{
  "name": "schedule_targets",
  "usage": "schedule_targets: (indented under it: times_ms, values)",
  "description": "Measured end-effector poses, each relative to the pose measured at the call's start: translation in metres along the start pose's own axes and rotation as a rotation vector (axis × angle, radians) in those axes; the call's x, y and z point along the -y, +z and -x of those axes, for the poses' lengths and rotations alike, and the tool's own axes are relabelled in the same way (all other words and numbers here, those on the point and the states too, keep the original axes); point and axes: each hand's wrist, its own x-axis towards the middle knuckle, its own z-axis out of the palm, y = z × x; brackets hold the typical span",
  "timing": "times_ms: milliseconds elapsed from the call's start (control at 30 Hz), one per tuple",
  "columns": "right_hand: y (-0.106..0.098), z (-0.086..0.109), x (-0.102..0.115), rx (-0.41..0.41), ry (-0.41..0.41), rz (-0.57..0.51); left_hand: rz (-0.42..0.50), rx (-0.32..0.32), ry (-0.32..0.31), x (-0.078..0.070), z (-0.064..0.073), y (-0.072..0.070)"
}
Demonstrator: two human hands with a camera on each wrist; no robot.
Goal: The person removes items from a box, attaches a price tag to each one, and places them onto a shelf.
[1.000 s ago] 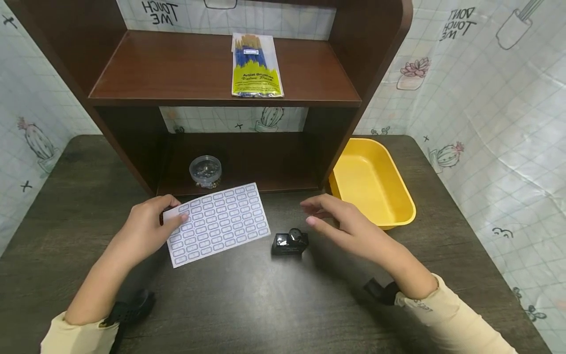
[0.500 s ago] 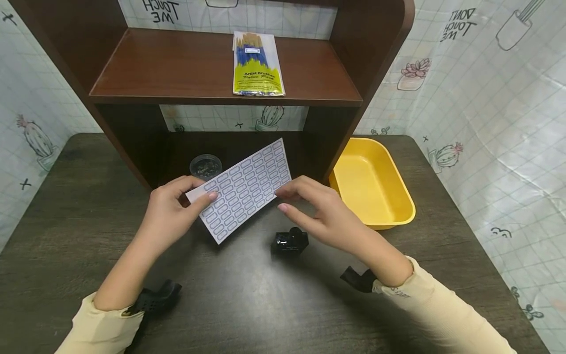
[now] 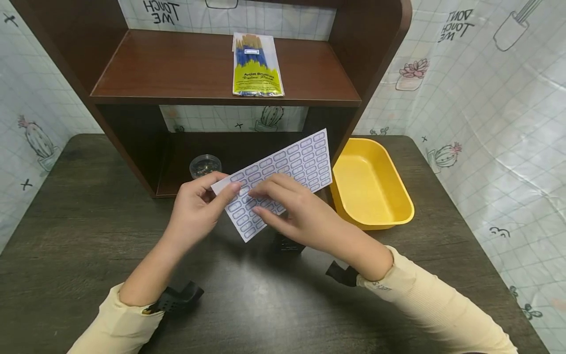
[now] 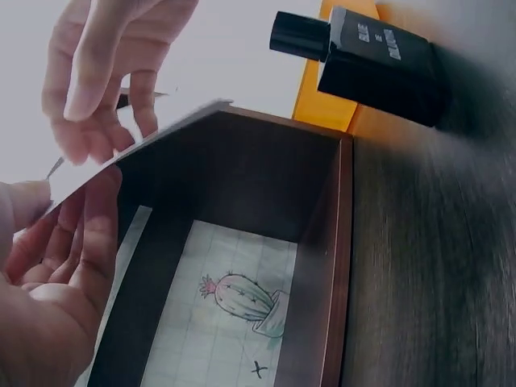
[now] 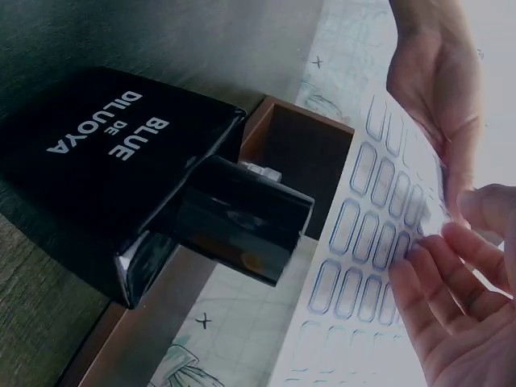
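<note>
My left hand (image 3: 194, 209) pinches the left corner of a white sheet of blue-bordered label stickers (image 3: 305, 157), thumb on top and fingers beneath. The sheet is held up, tilted, in front of the shelf. My right hand (image 3: 305, 214) is over the printed side, its fingers loosely bent and their tips at the labels near the left thumb. Whether they hold a label cannot be made out. Below the right hand stands a black perfume bottle (image 5: 105, 177) with a dark cap and white lettering, mostly hidden in the head view.
A brown two-level shelf (image 3: 199, 98) stands at the back of the dark wooden table (image 3: 88, 211). On its upper board lies a pack of artist brushes (image 3: 258, 73) bearing one label. A round clear jar (image 3: 205, 163) sits on the lower level. At right is a yellow bin (image 3: 371, 182).
The left hand has lifted the sheet up and to the right, tilting it. My right hand has moved left from beside the sheet to over its labels, now covering most of the bottle.
</note>
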Motion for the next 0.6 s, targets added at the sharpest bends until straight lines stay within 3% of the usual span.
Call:
schedule_targets:
  times_ms: [300,600]
  values:
    - [0.006,-0.001,0.002,-0.094,0.061,-0.021,0.097,-0.021,-0.003,-0.005,0.001,0.006]
    - [0.007,-0.003,0.007,-0.162,0.028,-0.015,0.198,0.012,0.018,-0.011,0.005,0.011]
